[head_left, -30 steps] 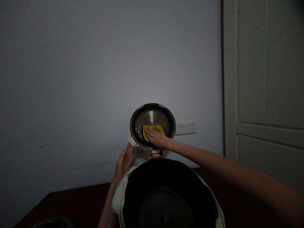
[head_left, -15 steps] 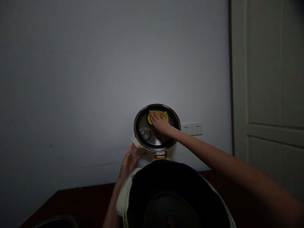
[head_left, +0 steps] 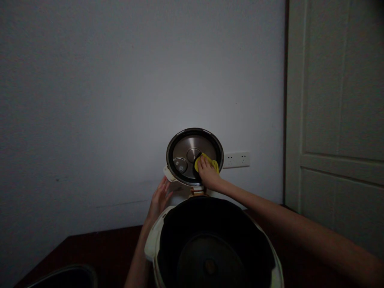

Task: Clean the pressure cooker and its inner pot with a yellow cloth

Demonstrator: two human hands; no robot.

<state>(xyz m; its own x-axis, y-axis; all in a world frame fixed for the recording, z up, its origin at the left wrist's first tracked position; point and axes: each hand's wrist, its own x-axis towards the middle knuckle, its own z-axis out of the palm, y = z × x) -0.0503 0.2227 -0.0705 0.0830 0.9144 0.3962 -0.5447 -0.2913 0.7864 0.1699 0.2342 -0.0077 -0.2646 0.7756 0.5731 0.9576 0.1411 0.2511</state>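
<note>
The pressure cooker lid [head_left: 183, 146] stands raised on its hinge, its shiny metal underside toward me. My right hand [head_left: 207, 173] presses a folded yellow cloth [head_left: 214, 164] against the lower right of that underside, fingers over the cloth. Beside the lid's lower left tab [head_left: 169, 174] is my left hand [head_left: 160, 197], fingers stretched up at or just behind the tab; whether they touch it I cannot tell. Below the lid is the open cooker body [head_left: 153, 240], with a dark cavity and a round plate with a central knob at its bottom.
The cooker stands on a dark reddish table [head_left: 99, 248] against a grey wall [head_left: 105, 120]. A double wall socket [head_left: 237, 159] is just right of the lid. A dark rimmed pot [head_left: 87, 270] shows partly at the lower left. A pale panelled door [head_left: 327, 120] is on the right.
My right hand has moved the yellow cloth from the upper part of the lid down to its lower right, uncovering the round centre. My left hand stays by the tab. The view has shifted slightly.
</note>
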